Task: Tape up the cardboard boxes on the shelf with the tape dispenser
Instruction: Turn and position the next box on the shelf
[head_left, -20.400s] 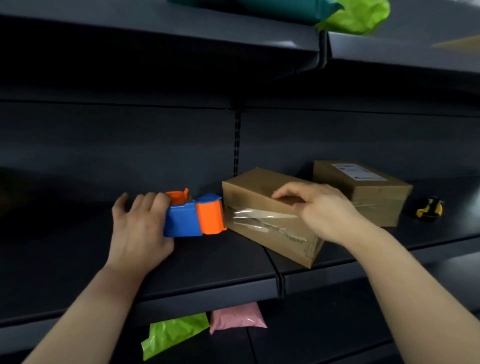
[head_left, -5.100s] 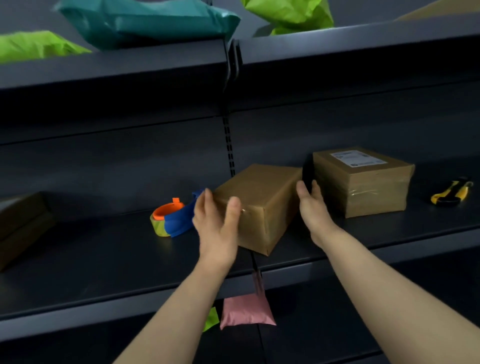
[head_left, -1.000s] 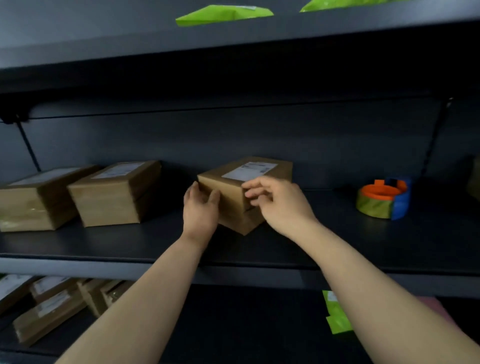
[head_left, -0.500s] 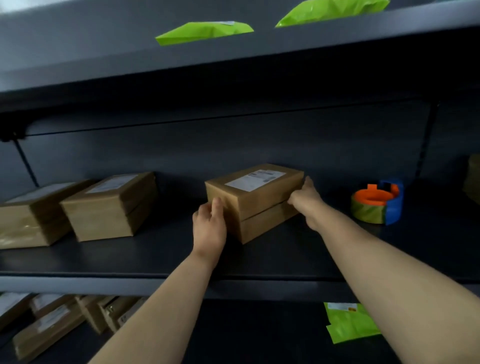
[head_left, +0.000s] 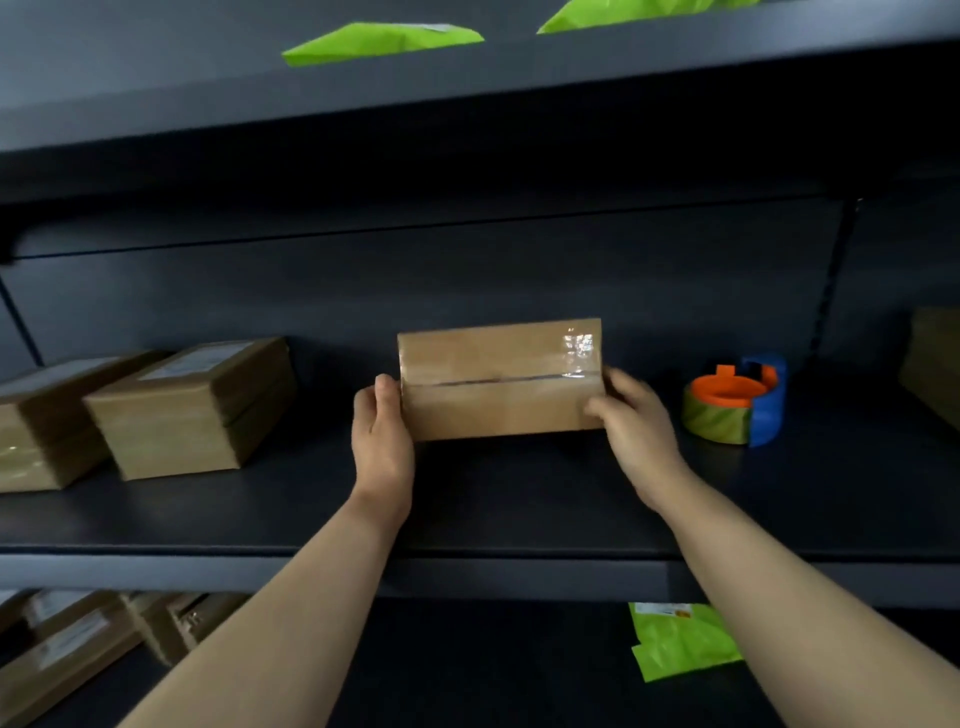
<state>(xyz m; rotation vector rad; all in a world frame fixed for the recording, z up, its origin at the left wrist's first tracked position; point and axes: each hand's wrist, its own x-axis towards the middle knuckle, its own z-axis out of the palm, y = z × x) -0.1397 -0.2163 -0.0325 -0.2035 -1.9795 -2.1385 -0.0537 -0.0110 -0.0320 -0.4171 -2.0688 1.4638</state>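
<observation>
1. Shelf (head_left: 519, 499): dark metal, running the full width; we stand at its near edge. It carries every item below except those noted otherwise.
2. Top shelf (head_left: 208, 93): same dark metal, overhead.
3. Side boxes, two: brown cardboard, lying flat at the left of the shelf, each with a pale label on top. One (head_left: 192, 405) sits just beside the other (head_left: 31, 431), which is cut off by the left edge.
4. Box (head_left: 498, 379): brown cardboard, at the middle of the shelf, tipped up so a broad face looks at us. A seam runs left to right across that face under clear tape, with glare near the right end. We cannot tell whether its lower edge touches the shelf.
5. Low boxes (head_left: 78, 649): several on the level beneath, far left, blurred.
6. Left hand (head_left: 382, 441): clamped on the left end of the box, thumb on the front face.
7. Right hand (head_left: 636, 426): gripping the right end of the box, fingers curled round its edge.
8. Dispenser (head_left: 735, 408): blue and orange with a greenish roll, lying on the shelf right of the box, near the right hand but apart from it.
9. Green bags: two on the top shelf (head_left: 384, 41), one on the lower level (head_left: 680, 644) at right.
</observation>
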